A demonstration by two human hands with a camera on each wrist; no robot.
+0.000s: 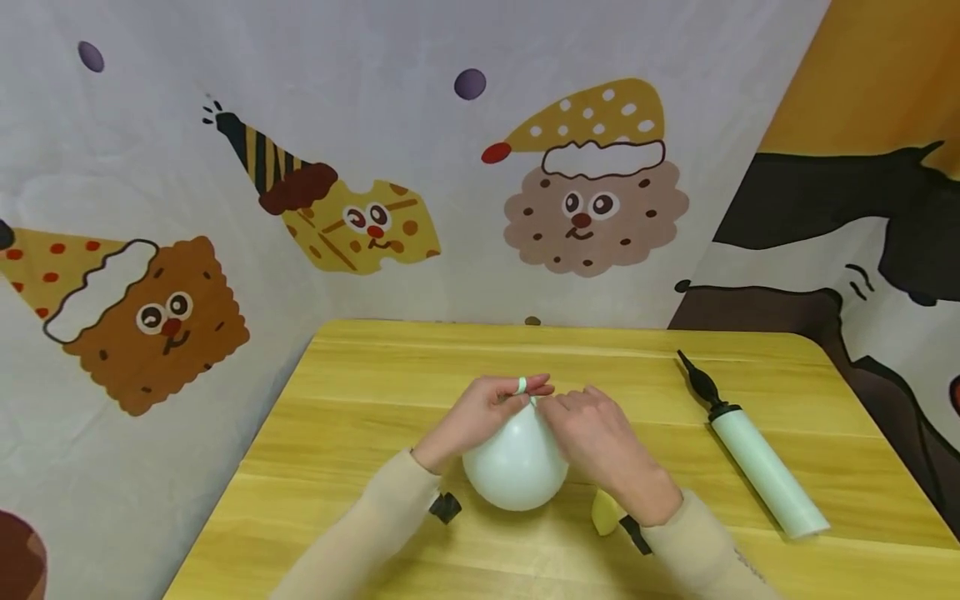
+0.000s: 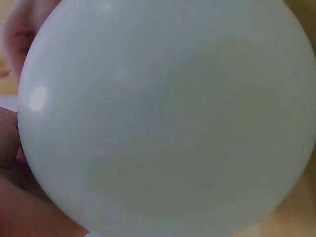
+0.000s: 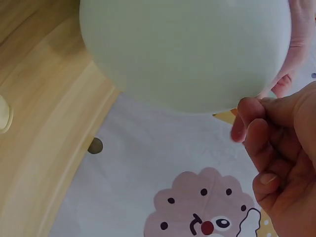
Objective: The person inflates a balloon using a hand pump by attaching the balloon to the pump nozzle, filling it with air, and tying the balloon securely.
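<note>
An inflated pale mint balloon [image 1: 516,467] hangs neck-up between the two hands, over the table. The left hand [image 1: 480,412] pinches its neck, and a mint loop of the neck [image 1: 521,385] lies around a finger. The right hand [image 1: 592,429] grips the neck from the other side, fingers curled. In the right wrist view, thumb and forefinger of the right hand [image 3: 276,143] meet right at the base of the balloon [image 3: 187,54]. The balloon [image 2: 168,118] fills most of the left wrist view and hides much of the fingers there.
On the right of the wooden table [image 1: 360,367] lies a mint hand pump [image 1: 765,471] with a black nozzle. A small yellow piece [image 1: 604,512] lies near the right wrist. Behind the table hangs a cloth [image 1: 465,167] printed with cartoon biscuits and cheese.
</note>
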